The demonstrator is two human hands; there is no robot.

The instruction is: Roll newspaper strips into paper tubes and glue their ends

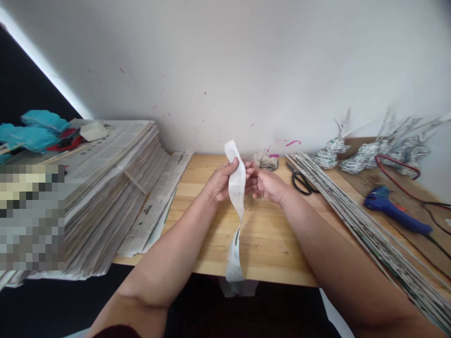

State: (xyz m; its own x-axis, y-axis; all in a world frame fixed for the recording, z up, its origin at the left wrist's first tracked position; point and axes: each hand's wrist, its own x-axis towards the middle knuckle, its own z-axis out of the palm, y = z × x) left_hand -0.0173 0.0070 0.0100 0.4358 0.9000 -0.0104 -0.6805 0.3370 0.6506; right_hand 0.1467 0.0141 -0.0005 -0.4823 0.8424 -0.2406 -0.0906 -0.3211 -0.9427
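Observation:
A long strip of newspaper (237, 185) hangs twisted over the wooden table, its lower end reaching past the front edge. My left hand (225, 180) holds it near the upper end, thumb on the front of the paper and fingers behind. Just to the right, my right hand (266, 184) has its fingers curled in close to the left fingertips, behind the strip's right side. Whatever its fingertips may hold is too small to make out.
Stacked newspapers (116, 188) rise at the left. On the right lie black scissors (301, 182), a bundle of paper rods (352, 220), a blue glue gun (398, 211) and woven paper figures (362, 157). A crumpled cloth (266, 161) is by the wall.

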